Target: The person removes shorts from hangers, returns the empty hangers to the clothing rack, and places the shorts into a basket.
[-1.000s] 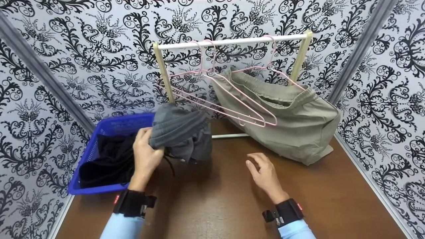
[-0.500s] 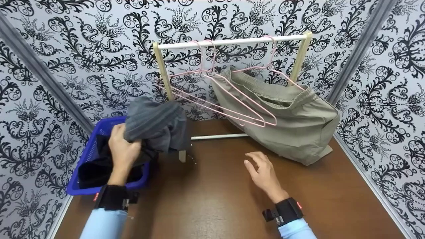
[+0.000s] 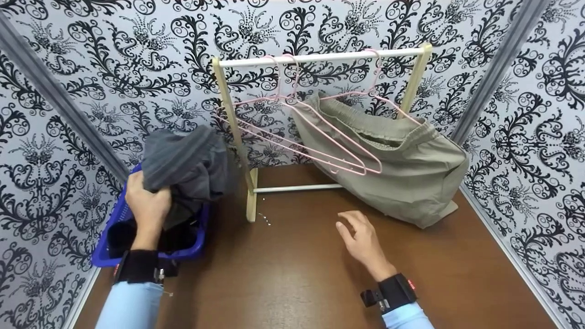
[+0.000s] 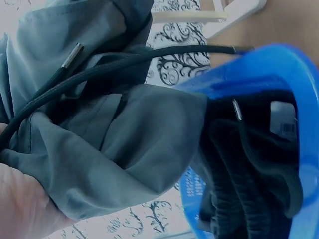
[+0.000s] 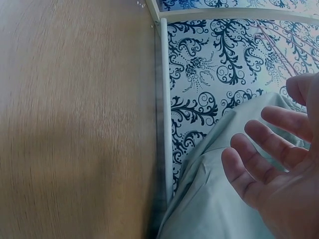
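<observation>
My left hand (image 3: 148,205) grips a bunched pair of grey drawstring pants (image 3: 185,160) above the blue basket (image 3: 101,261). In the left wrist view, a dark drawstring (image 4: 124,60) with metal tips trails from the cloth; the fingers are hidden behind it. Dark clothing (image 4: 254,174) with a cord and a white label (image 4: 282,119) lies in the basket. My right hand (image 3: 364,242) hovers over the table with relaxed fingers, touching nothing. Nearest to it are khaki pants (image 3: 397,178) with an elastic waist, hung on a pink hanger (image 3: 349,93) at the rack's right.
A small clothes rack with a white top bar (image 3: 329,56) and wooden posts (image 3: 231,109) stands at the back of the brown table (image 3: 292,274). Two bare pink hangers (image 3: 279,98) hang on its left half. Patterned walls (image 3: 151,82) enclose the back and sides.
My left hand has carried the grey pants leftward, away from the rack and over the basket. The rack's left foot has come into sight. My right hand stays almost still.
</observation>
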Tool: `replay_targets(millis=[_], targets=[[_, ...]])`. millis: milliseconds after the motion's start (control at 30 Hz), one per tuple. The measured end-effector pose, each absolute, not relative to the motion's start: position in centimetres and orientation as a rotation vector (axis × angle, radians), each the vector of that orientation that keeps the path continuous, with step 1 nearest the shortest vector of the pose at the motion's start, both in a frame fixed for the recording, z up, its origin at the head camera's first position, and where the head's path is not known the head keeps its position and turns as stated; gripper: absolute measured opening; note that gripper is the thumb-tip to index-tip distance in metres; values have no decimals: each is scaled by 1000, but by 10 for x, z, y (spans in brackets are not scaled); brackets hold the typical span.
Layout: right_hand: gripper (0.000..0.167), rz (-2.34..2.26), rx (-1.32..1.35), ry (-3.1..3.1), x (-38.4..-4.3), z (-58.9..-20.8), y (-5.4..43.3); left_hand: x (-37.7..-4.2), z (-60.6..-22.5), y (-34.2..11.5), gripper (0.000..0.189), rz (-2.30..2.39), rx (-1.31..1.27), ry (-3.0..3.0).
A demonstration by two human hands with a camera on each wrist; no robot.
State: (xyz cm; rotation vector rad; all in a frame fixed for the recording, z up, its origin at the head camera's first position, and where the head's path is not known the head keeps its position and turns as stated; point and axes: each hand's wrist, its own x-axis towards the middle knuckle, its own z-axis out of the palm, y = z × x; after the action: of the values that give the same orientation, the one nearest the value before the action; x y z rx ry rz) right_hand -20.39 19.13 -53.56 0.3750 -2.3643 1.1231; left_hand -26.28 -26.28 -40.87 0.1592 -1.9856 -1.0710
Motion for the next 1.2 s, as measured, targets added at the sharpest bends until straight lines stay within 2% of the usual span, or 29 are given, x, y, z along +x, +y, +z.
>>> replay_targets(millis=[767,1200], targets=[[24,1161,380,-2383,-202,-540,192,-261,-437,-319,49,-1121,636,-1869],[23,1175,387,-2367,-200,-542,193,-257,-459,-324,59,-1097,688,-1976]])
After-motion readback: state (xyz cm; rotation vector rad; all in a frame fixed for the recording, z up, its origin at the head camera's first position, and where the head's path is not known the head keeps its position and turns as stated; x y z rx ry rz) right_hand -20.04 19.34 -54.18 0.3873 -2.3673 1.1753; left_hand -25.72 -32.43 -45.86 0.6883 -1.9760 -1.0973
